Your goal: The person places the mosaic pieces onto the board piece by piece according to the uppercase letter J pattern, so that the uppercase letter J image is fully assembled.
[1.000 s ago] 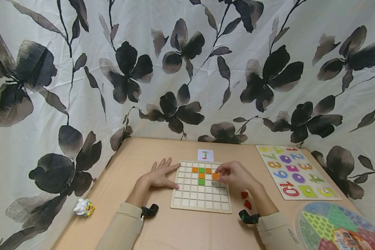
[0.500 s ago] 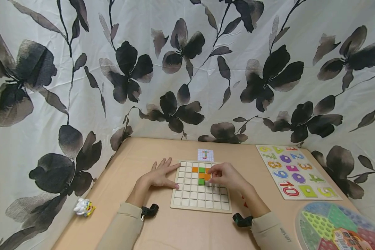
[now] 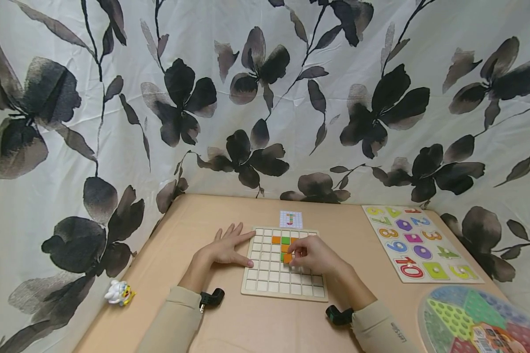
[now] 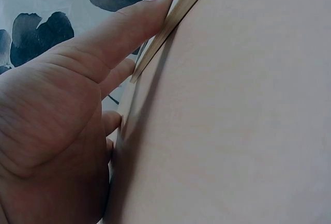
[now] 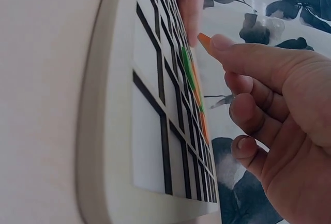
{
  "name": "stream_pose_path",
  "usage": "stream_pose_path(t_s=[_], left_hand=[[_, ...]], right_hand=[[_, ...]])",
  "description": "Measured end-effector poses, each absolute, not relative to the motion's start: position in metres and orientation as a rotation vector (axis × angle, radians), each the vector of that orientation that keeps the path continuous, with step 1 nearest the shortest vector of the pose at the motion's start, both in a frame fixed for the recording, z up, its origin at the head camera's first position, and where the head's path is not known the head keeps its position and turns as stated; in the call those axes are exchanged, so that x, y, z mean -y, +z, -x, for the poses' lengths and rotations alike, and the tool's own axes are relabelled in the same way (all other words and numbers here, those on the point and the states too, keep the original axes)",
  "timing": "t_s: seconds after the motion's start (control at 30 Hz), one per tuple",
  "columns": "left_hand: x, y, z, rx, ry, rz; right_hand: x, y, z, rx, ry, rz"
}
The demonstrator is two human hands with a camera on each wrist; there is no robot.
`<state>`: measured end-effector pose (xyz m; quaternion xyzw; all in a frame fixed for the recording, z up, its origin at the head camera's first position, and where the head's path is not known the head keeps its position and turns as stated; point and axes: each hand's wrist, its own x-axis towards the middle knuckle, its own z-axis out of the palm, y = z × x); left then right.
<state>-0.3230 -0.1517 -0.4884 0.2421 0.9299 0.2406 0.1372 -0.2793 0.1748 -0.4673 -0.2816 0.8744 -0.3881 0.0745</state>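
Note:
A pale wooden grid board with white squares lies on the table. My left hand rests at its left side, fingers spread, thumb and index fingertip on the edge; the left wrist view shows the thumb over the rim. Between thumb and fingers my right hand pinches an orange square tile, tilted close over the grid in the right wrist view. Beneath it, a green tile is partly covered. Other coloured tiles in the grid include an orange one and a green one.
A small pattern card lies behind the board. To the right are a number puzzle sheet and a round, colourful game board. A small white and yellow toy stands at the table's left edge. Floral cloth hangs behind.
My right hand has moved left and nearer to me over the board, with the orange tile still pinched. Its forearm now covers the red pieces seen earlier. My left hand has stayed put.

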Motion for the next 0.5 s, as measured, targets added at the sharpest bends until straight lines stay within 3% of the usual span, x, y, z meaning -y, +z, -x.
stream_pose_path(t_s=[0.5], left_hand=[[0.1518,-0.4899,0.3244,-2.68,0.726,-0.708]], right_hand=[[-0.1693,-0.4727,0.2764,-2.572,-1.074,0.858]])
